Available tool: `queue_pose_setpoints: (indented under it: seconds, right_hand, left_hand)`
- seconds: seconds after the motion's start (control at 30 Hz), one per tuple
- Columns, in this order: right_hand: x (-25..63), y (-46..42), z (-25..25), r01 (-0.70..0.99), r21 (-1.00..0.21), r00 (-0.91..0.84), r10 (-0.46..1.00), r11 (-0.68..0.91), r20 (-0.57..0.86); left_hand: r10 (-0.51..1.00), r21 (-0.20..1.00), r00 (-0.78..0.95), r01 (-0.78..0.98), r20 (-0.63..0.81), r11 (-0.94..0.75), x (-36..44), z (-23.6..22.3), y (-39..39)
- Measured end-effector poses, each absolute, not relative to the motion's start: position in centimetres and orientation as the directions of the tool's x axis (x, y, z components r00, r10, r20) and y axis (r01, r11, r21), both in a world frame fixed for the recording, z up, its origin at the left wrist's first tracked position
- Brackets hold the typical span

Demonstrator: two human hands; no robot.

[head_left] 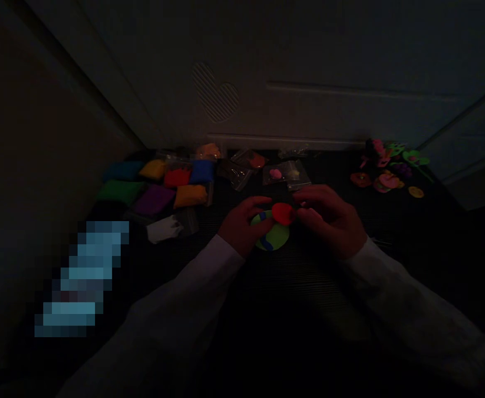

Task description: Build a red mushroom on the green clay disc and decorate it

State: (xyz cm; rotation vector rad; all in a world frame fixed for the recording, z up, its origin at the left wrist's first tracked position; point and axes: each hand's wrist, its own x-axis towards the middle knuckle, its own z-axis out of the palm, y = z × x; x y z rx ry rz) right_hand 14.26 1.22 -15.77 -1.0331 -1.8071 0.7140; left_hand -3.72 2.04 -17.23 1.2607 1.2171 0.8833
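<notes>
In dim light, my left hand is closed, with its thumb and fingers at the left side of a flat red clay disc. Just below lies a round light-green clay piece with blue patches, partly covered by the red disc and my left thumb. My right hand is close by on the right, its thumb and index finger bent together at the disc's right edge. Whatever sits between those right fingertips is too dark to make out.
Bags of coloured clay, among them a purple one and a white one, lie at the left. Small clear bags line the back by a panel. Clay flowers are at the right. A lit, pixelated screen-like shape is front left.
</notes>
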Motion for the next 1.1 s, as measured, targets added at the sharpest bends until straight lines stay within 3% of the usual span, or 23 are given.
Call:
queue_pose_setpoints:
  seconds: [0.2, 0.87, 1.0, 1.1]
  right_hand:
    - [14.3, 1.2, -15.6, 0.414, -0.717, -0.307, 0.828, 0.561, 0.47]
    - [14.4, 1.7, -16.3, 0.44, -0.736, -0.312, 0.856, 0.515, 0.413]
    - [14.7, 2.0, -16.6, 0.466, -0.73, -0.338, 0.863, 0.5, 0.375]
    - [14.7, 2.2, -16.8, 0.481, -0.722, -0.359, 0.863, 0.498, 0.356]
  left_hand:
    - [0.975, 0.979, 0.177, 0.18, -0.13, 0.098, -3.5, -17.3, 1.9]
    - [0.961, 0.977, 0.236, 0.19, -0.144, 0.1, -3.5, -18.0, 1.8]
    - [0.984, 0.937, 0.176, 0.347, -0.028, -0.036, -3.8, -17.9, 1.7]
    - [0.981, 0.763, 0.1, 0.617, 0.169, -0.194, -5.0, -17.1, 2.2]
